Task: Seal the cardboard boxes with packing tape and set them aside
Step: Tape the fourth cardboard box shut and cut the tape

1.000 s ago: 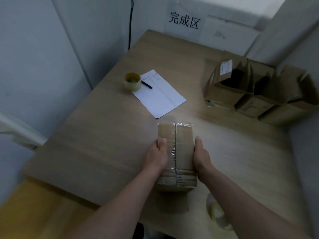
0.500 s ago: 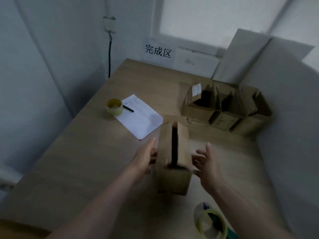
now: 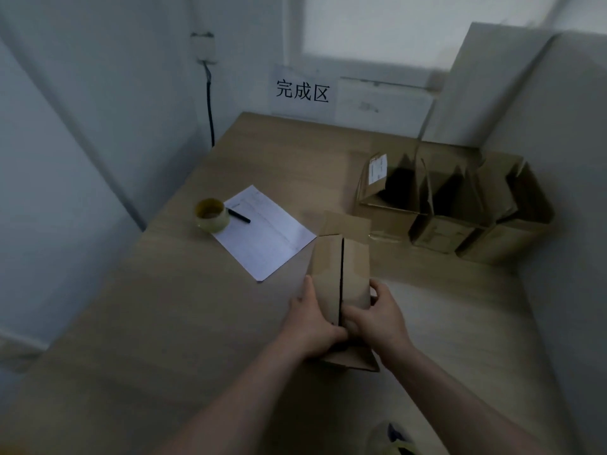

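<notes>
Both hands are clamped on the cardboard box (image 3: pixel 340 274) sitting mid-worktop (image 3: pixel 164 323): left hand (image 3: pixel 313 320) wraps its left side, right hand (image 3: pixel 377 318) grips the right, thumbs near the dark open seam between the top flaps. A tape roll (image 3: pixel 211 215) sits just beside a paper sheet (image 3: pixel 267 234) with a pen (image 3: pixel 239 215) on it, and open boxes (image 3: pixel 453 205) crowd the far right corner.

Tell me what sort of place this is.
Probably a small packing station: open cardboard boxes grouped on a wooden table, a tape roll beside a paper form, and a wall sign reading 完成区.
</notes>
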`<state>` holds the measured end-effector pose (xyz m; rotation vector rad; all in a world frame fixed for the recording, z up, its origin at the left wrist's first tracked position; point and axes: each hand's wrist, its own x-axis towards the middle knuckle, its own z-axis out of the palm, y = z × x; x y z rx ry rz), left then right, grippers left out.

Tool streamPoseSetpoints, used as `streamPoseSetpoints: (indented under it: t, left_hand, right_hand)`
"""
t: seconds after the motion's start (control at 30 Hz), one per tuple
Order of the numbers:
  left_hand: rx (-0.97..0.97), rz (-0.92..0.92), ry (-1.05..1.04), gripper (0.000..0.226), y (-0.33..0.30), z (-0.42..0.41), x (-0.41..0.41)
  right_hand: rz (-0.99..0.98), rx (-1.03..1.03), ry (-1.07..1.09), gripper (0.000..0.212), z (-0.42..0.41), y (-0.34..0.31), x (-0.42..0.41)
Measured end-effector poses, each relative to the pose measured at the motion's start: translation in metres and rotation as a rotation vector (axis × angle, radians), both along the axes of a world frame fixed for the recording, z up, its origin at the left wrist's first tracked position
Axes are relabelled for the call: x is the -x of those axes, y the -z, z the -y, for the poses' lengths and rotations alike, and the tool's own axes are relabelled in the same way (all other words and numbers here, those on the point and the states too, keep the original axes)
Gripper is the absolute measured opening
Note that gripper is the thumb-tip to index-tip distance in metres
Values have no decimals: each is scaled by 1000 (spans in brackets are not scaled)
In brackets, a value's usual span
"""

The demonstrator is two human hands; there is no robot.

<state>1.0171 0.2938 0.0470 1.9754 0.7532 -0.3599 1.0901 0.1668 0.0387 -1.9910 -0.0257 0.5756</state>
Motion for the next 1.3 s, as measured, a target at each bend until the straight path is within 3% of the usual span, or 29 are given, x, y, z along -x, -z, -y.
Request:
streamPoseSetpoints:
  t: [0.17,0.33,0.67,0.77,0.87,0.93,1.0,1.17,1.3]
  left_hand:
    - [47,102,-117,105,2,-10,-37]
    - [57,163,-195,94,-2,-24,-71]
    - [47,172,-239,80,-2,-58,-110]
    - [71,212,-273,67,-2,-74,-112]
    - [103,303,-360,36,-6,-85,-120]
    - [119,364,-428,21,-10,-89,-133]
    - [111,386,-477,23,-13,-89,-149]
    - [113,378,-587,32,-10,-90,-181]
    - [133,373,-623,32,-7,-93,-195]
  right_hand:
    - [64,-8,-68,75,-8,-4,-44]
    - [159,63,-171,89,-38,-6,-82]
    - [168,199,-286,68,-84,-9,-129]
    - [124,98,-327,53,-94,-13,-133]
    - [111,-60,-199,46,-97,-15,-140]
    - [178,-89,-81,33,-94,-20,-147]
    - [252,-21,-31,30,-90,-25,-156]
    - [523,257,-143,30,-92,-32,-172]
    - [690,355,-223,38,-94,-39,-184]
